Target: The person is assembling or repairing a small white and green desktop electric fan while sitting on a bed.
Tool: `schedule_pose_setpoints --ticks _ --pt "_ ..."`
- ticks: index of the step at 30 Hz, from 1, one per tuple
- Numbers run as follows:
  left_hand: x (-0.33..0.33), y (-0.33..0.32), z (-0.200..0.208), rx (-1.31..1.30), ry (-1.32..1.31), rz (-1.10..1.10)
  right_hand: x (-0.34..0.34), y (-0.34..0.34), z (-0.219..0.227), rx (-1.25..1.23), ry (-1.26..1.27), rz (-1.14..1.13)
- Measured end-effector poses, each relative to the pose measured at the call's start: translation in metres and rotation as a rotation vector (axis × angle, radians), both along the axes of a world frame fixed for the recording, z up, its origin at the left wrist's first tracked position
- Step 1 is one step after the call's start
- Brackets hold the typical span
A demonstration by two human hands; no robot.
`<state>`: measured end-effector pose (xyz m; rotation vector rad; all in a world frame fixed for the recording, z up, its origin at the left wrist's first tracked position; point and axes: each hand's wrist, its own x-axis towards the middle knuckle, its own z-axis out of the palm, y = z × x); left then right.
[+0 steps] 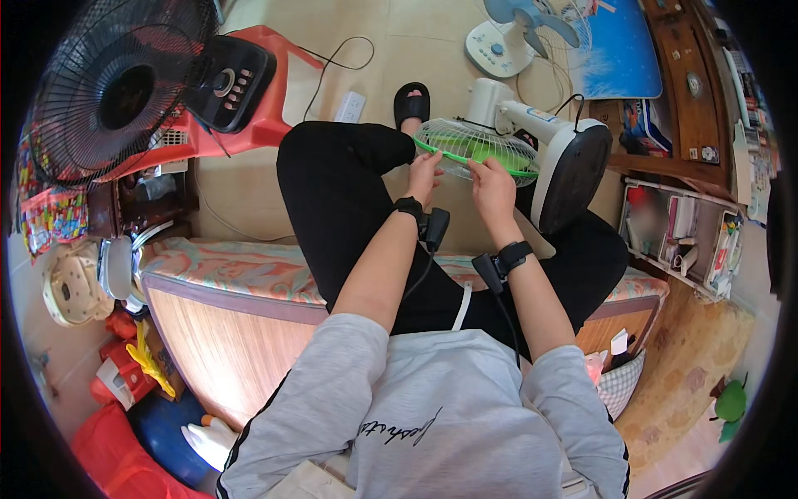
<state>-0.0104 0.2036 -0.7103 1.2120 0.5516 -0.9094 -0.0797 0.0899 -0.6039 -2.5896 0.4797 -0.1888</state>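
A white electric fan with a black-bottomed base [578, 170] lies tipped over between my knees. Its motor housing [489, 106] points away from me, and its wire guard [474, 137] with a bright green rim [453, 156] faces toward me. Green blades show through the wires. My left hand [426, 178] is closed at the rim's left part, fingertips on the green band. A short way along, my right hand [495, 190] pinches the same rim between thumb and fingers. Whether a small clip sits under my fingertips is hidden.
A black fan [125, 96] stands on a red plastic stool [258, 125] to the left. Beyond my feet are a white power strip [351, 107] and another fan with blue blades [507, 50]. A wooden cabinet [698, 83] and a storage rack [682, 229] stand at right.
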Motion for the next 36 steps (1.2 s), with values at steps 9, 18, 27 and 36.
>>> schedule_pose_setpoints --ticks 9,18,27,36 --pt "0.0 -0.001 -0.001 -0.013 0.005 -0.027 -0.019 -0.023 -0.026 2.193 0.124 -0.844" --pt "-0.001 0.0 0.0 0.006 0.032 0.005 -0.019 -0.021 -0.023 2.106 0.106 -0.836" --pt "0.0 -0.001 0.005 0.035 0.041 -0.042 -0.005 -0.011 -0.019 1.346 0.186 -0.698" --pt "0.0 -0.003 0.011 0.041 0.039 -0.05 -0.02 -0.006 -0.036 0.119 -0.006 0.113"
